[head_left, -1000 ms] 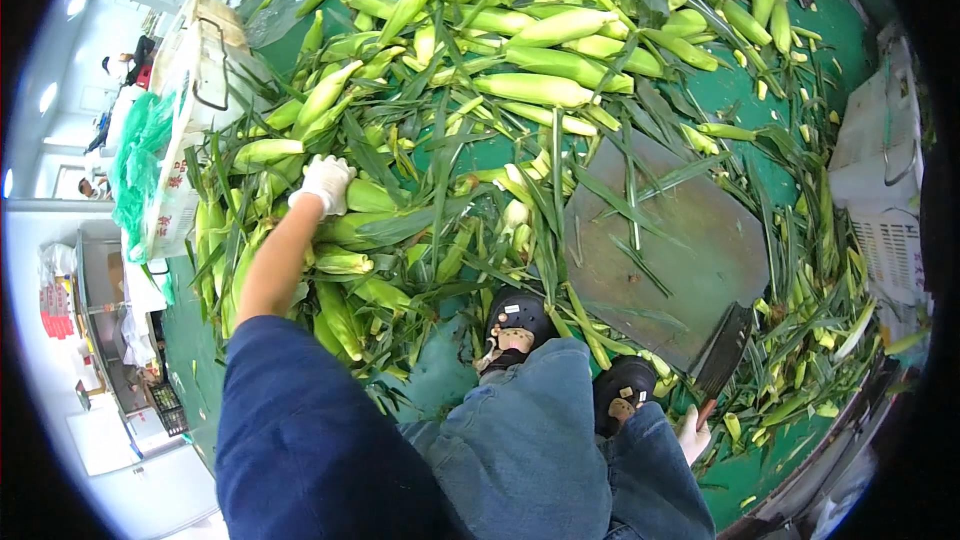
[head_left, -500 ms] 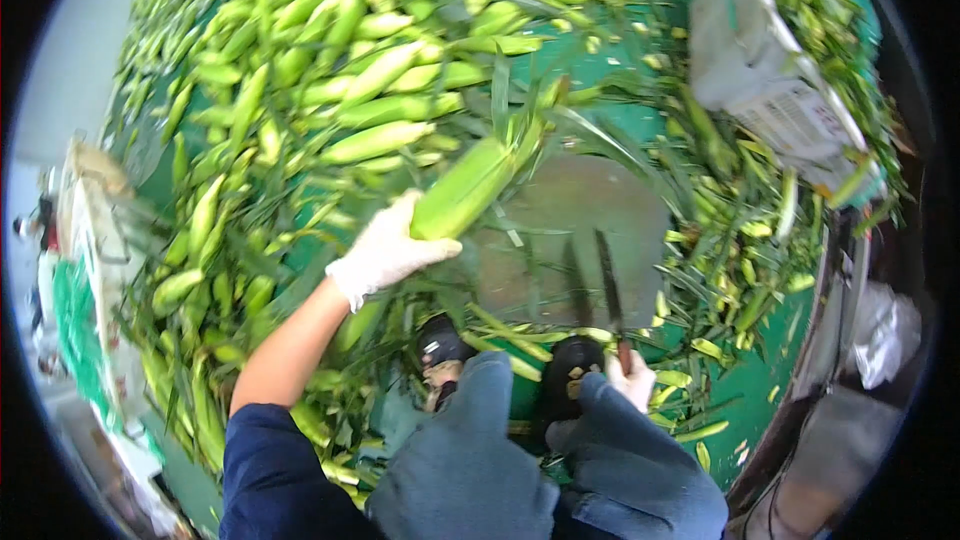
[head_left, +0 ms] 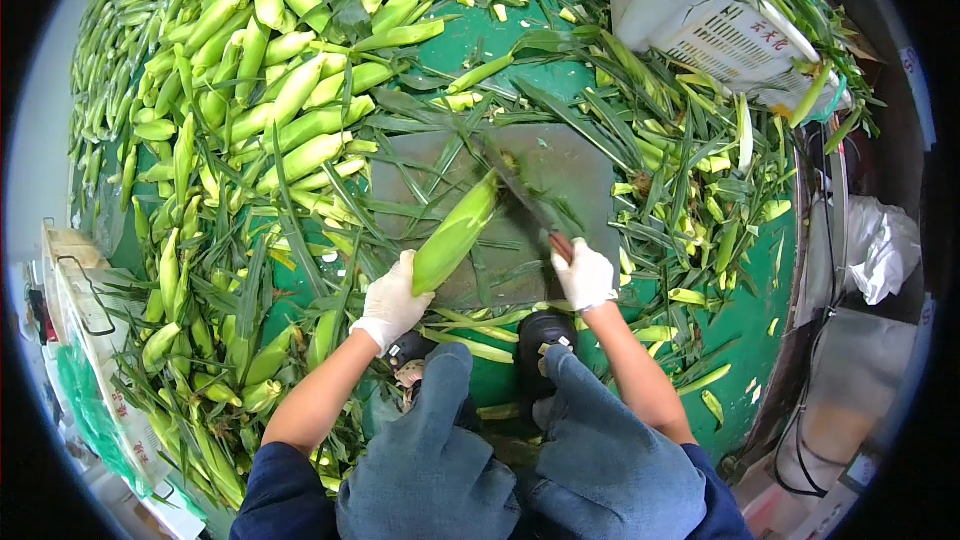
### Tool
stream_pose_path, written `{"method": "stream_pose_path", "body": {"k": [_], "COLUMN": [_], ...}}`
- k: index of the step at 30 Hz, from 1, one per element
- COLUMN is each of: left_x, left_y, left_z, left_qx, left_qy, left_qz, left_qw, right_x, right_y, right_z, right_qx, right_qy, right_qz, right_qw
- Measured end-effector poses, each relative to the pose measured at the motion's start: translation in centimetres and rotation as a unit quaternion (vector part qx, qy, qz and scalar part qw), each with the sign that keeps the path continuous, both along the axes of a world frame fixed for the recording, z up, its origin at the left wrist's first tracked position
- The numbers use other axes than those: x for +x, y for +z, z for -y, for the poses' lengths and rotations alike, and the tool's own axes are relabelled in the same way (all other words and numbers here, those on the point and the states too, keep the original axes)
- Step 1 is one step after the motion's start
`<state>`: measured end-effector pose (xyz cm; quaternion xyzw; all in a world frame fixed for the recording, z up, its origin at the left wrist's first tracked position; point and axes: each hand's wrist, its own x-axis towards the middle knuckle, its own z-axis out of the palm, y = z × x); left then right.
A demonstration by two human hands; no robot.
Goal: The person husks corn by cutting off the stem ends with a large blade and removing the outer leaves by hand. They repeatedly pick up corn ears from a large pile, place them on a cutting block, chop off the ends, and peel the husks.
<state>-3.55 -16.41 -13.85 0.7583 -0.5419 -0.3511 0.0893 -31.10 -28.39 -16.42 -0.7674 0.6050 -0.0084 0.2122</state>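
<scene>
trimming, seemingly mid-cut: holding a husk-covered corn ear [head_left: 455,235] over the grey board [head_left: 588,175] in the left grip [head_left: 392,302], a knife [head_left: 522,190] in the right grip [head_left: 585,275]; leafy trimmings [head_left: 690,160] already heaped rightward, many piled ears [head_left: 305,162] apparently left.

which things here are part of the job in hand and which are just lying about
Part of the job, it seems:
ear of corn, in the left hand
knife, in the right hand
grey-brown board, beneath both
pile of similar ears

Probably just lying about:
white plastic bag, far right
green netting, far left
</scene>
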Motion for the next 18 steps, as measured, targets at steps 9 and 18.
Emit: {"method": "stream_pose_path", "body": {"k": [9, 18], "left_x": [-3.4, -2.7], "left_y": [-2.8, -2.3], "left_z": [8.1, 9.9], "left_qx": [-0.105, -0.092], "left_qy": [-0.076, -0.165], "left_qz": [0.115, 0.113], "left_qw": [0.985, 0.975], "right_x": [1.4, -0.6], "right_y": [7.4, 0.8], "right_z": [2.2, -0.2], "right_qx": [-0.017, 0.109], "right_qy": [-0.114, -0.001], "right_qz": [0.188, 0.094], "right_qw": [0.975, 0.99]}}
